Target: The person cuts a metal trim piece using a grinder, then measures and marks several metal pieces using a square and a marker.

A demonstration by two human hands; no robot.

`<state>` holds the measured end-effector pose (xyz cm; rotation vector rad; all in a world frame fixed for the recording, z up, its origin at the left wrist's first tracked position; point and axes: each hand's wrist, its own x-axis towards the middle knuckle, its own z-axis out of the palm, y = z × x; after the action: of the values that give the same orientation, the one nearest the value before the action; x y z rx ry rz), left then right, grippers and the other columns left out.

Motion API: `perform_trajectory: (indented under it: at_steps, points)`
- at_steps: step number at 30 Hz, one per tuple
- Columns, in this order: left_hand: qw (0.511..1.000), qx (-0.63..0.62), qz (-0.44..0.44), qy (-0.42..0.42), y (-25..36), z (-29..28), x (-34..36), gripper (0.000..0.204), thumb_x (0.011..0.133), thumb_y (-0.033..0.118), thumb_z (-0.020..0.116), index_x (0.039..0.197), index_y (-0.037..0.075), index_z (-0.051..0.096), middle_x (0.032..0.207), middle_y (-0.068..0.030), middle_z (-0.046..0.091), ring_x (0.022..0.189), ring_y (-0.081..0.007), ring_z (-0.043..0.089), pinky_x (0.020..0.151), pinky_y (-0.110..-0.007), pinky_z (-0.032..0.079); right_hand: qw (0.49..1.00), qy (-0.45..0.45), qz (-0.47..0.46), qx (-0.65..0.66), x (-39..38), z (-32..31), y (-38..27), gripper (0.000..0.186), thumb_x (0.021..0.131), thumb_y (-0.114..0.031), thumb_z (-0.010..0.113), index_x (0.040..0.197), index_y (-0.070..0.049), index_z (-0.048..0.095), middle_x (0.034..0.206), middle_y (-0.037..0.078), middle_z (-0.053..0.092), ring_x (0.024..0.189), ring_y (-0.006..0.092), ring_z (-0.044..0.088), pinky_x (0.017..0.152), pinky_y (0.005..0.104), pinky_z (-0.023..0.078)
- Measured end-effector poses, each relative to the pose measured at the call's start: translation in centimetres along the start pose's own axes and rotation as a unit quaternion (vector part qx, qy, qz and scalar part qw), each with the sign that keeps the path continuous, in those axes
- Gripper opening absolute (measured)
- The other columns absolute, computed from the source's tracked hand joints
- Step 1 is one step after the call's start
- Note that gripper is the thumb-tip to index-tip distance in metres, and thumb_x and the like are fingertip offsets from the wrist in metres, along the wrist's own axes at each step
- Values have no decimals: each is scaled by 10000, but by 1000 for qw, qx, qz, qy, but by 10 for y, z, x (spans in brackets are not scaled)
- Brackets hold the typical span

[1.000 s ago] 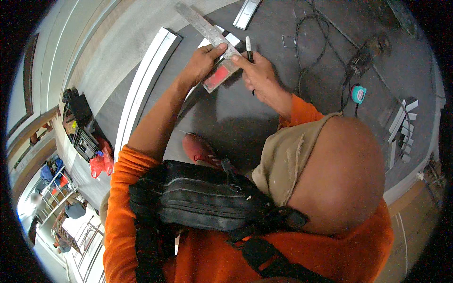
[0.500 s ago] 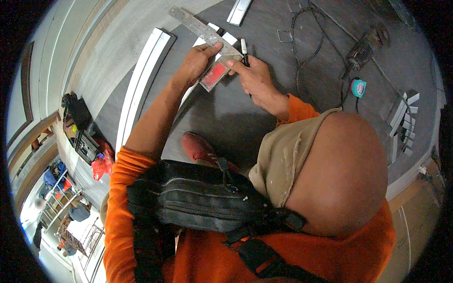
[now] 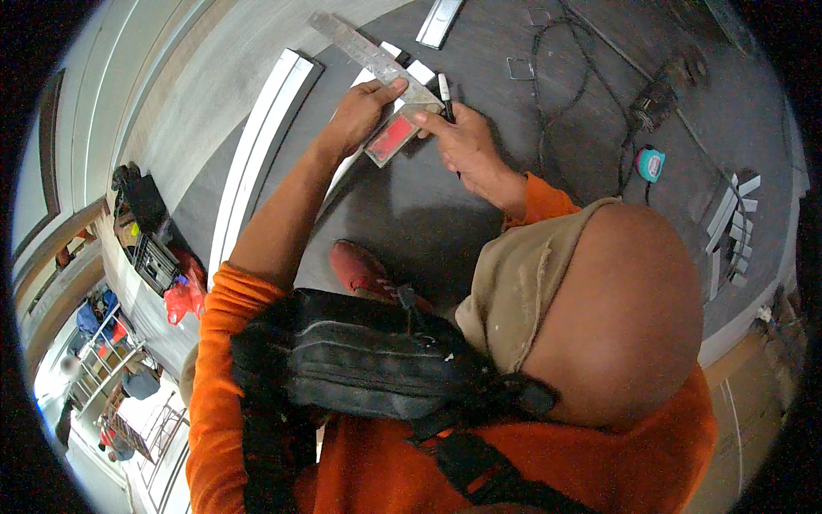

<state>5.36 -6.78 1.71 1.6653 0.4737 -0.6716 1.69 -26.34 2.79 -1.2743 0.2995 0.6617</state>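
Note:
A metal try square [image 3: 360, 53] with a red patch on its handle lies slantwise across a white strip [image 3: 341, 182] on the dark floor. My left hand [image 3: 358, 118] is closed around the strip and the square, its thumb pressing on the blade. My right hand [image 3: 471, 152] pinches the corner of the square's handle, thumb on top. Between that hand's fingers stands a black marker [image 3: 445, 92] with a white end pointing away from me. My fingers under the square are hidden.
A long white channel strip [image 3: 257, 141] lies to the left, another short piece [image 3: 439, 24] at the top. On the right are a power tool [image 3: 659, 101] with a black cable, a turquoise tape measure [image 3: 650, 164] and several cut white pieces [image 3: 738, 227]. A red bag [image 3: 184, 300] sits far left.
Both hands keep the same hold on the square and marker. The view has shifted very slightly; little else differs.

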Motion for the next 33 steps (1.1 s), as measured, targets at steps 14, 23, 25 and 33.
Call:
perform_trajectory:
  at_steps: [14,23,25,33]
  points:
    - [999,40,-15,12,13,7,-7,511,962,432,633,1102,-57,688,921,-98,694,796,-157,621,755,-322,502,998,5,52,-21,5,-7,6,305,906,-356,718,940,-67,626,637,-40,507,430,50,357,381,256,268]
    - [996,79,19,45,10,11,-7,538,940,510,636,995,-24,688,732,-36,621,615,-118,532,569,-309,411,990,18,-40,-137,19,-36,3,282,929,-319,684,1030,-56,663,794,-8,650,428,48,382,372,247,288]
    - [995,82,28,45,9,11,-7,541,938,518,634,972,-19,689,707,-33,606,598,-117,518,555,-312,401,987,4,-51,-151,21,-36,5,272,929,-311,681,1029,-58,677,813,-2,672,432,50,393,379,250,299]
    - [991,115,45,48,12,7,-10,574,929,549,630,952,-21,696,713,-42,599,638,-134,518,591,-339,412,965,107,-142,-194,19,-41,-20,282,956,-324,635,974,-58,727,812,14,684,526,73,470,488,260,368]
